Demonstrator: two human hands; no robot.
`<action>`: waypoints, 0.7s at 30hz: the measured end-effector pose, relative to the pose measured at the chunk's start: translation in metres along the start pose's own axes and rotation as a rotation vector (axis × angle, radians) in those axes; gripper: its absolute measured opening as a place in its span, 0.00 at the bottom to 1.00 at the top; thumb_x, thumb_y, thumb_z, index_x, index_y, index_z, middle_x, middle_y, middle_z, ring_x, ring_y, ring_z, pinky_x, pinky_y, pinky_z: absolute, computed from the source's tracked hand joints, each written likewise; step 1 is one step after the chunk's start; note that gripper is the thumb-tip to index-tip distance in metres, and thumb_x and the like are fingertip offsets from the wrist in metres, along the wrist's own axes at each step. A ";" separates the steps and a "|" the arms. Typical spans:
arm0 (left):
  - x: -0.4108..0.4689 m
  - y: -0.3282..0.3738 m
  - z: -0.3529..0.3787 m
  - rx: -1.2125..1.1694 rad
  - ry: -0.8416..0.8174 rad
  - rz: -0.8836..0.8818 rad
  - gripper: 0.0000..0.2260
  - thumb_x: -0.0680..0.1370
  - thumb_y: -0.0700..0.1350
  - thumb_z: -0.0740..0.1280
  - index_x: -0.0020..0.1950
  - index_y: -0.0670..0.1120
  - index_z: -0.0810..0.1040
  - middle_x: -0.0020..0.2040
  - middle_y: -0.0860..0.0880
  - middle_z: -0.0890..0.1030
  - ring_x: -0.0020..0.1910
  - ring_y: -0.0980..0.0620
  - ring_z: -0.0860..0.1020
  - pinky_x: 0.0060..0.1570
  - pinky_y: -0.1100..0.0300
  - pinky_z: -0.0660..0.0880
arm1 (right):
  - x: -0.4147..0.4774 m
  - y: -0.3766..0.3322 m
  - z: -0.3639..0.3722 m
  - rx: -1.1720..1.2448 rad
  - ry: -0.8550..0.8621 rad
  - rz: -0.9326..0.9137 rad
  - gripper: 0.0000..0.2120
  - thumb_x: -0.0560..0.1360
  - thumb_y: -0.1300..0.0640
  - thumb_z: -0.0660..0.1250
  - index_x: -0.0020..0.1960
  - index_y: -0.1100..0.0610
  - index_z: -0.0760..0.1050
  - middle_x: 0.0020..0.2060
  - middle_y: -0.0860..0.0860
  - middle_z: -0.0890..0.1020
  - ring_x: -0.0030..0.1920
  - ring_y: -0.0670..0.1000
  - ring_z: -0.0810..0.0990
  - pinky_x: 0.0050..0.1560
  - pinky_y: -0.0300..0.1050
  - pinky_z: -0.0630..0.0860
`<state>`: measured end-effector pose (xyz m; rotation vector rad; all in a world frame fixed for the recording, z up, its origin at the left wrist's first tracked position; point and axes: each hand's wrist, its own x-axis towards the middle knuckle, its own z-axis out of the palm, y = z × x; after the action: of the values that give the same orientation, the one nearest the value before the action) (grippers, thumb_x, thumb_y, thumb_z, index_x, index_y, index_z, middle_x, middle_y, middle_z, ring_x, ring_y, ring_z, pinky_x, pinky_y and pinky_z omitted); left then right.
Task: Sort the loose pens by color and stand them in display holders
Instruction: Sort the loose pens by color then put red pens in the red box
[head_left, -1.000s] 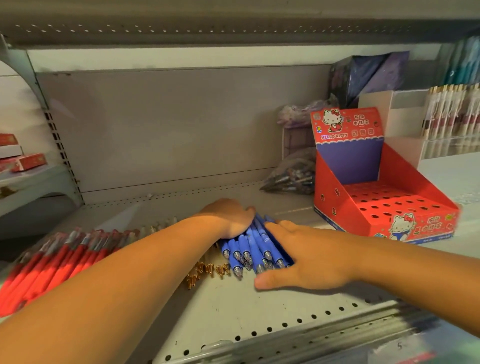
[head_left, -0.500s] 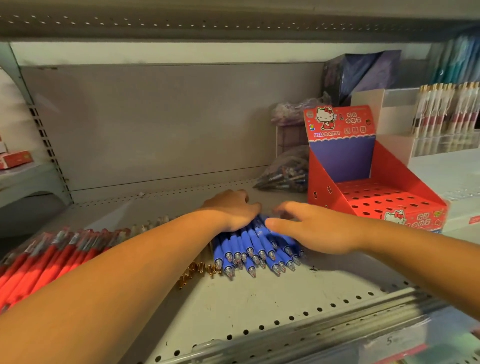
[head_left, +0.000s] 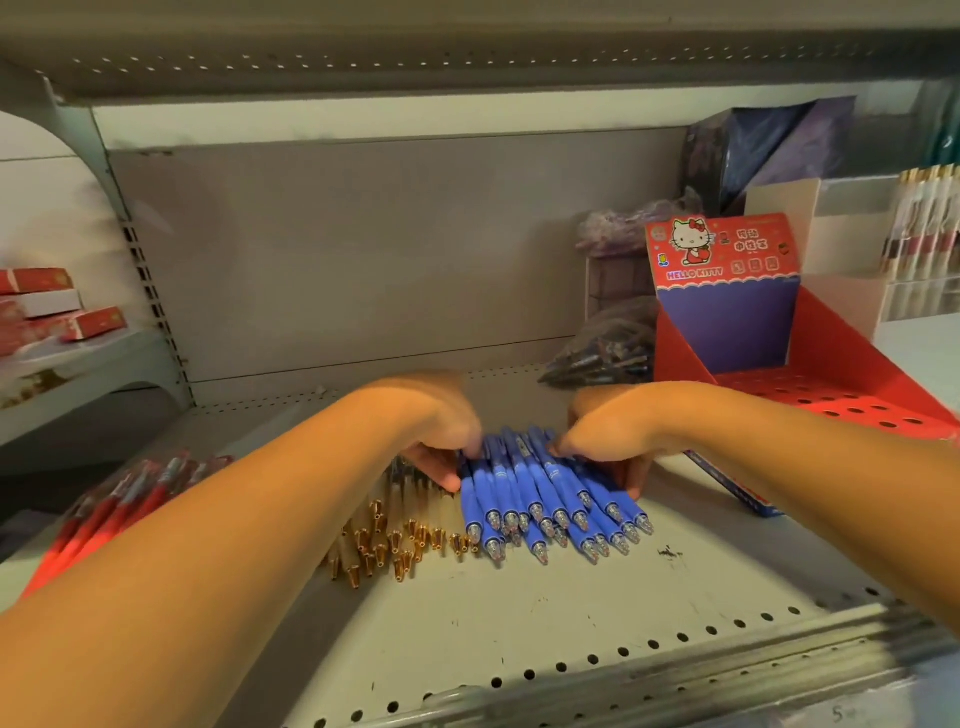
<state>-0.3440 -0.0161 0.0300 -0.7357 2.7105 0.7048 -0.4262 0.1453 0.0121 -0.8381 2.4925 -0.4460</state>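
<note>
A bunch of several blue pens (head_left: 545, 499) lies on the shelf (head_left: 519, 613) with tips toward me. My left hand (head_left: 441, 436) grips the bunch from its left side, fingers curled under the pens. My right hand (head_left: 608, 436) grips it from the right, fingers curled beneath. Left of the blue pens lie several clear pens with gold tips (head_left: 389, 540). Several red pens (head_left: 119, 499) lie farther left, partly behind my left forearm. A red display holder (head_left: 810, 384) with a holed insert stands at the right.
Bags of pens (head_left: 602, 353) lie behind the blue bunch by the back wall. A white stand with pens (head_left: 919, 244) is at far right. Red boxes (head_left: 57, 312) sit on a neighbouring shelf at left. The shelf's front rail (head_left: 675, 680) runs below.
Both hands went from lying flat on top of the blue pens to closing in on the bunch from its two sides. The pens are squeezed into a tighter bundle.
</note>
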 end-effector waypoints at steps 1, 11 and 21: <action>-0.001 0.000 0.001 -0.015 -0.002 0.009 0.06 0.82 0.40 0.63 0.55 0.38 0.75 0.46 0.43 0.79 0.34 0.53 0.79 0.47 0.59 0.81 | 0.003 0.000 0.001 -0.013 -0.008 0.001 0.17 0.83 0.51 0.56 0.43 0.59 0.73 0.37 0.55 0.78 0.29 0.52 0.78 0.25 0.41 0.77; -0.002 0.002 0.009 -0.099 0.137 0.074 0.10 0.78 0.45 0.70 0.53 0.38 0.80 0.44 0.42 0.85 0.34 0.52 0.84 0.43 0.59 0.83 | 0.013 0.009 0.004 -0.168 0.129 -0.109 0.17 0.80 0.49 0.60 0.49 0.64 0.76 0.36 0.56 0.81 0.23 0.48 0.77 0.22 0.38 0.72; -0.015 -0.025 -0.004 0.009 0.422 0.208 0.16 0.77 0.55 0.69 0.53 0.42 0.82 0.41 0.51 0.79 0.38 0.51 0.77 0.40 0.58 0.75 | 0.004 -0.009 -0.001 -0.248 0.351 -0.252 0.23 0.78 0.37 0.57 0.58 0.54 0.76 0.51 0.56 0.82 0.50 0.55 0.80 0.54 0.52 0.78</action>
<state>-0.3188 -0.0310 0.0284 -0.6686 3.2085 0.6401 -0.4256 0.1364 0.0158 -1.2780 2.8150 -0.4010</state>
